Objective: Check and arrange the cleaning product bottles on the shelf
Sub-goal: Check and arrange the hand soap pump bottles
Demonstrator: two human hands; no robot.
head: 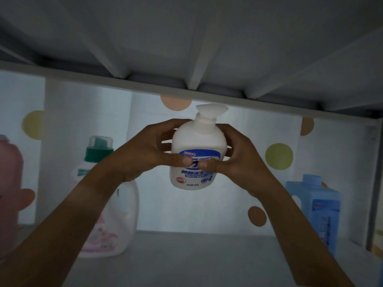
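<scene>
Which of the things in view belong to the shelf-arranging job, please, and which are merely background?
Part of the job:
pump bottle, gripped by left hand and right hand
green-capped jug
blue bottle
pink bottle
shelf

Background:
dotted wall
upper shelf's underside

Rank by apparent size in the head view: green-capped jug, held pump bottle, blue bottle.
1. Green-capped jug, largest though partly behind the left forearm.
2. Blue bottle and pump bottle: look alike; the pump bottle is nearer the camera, so unranked.
</scene>
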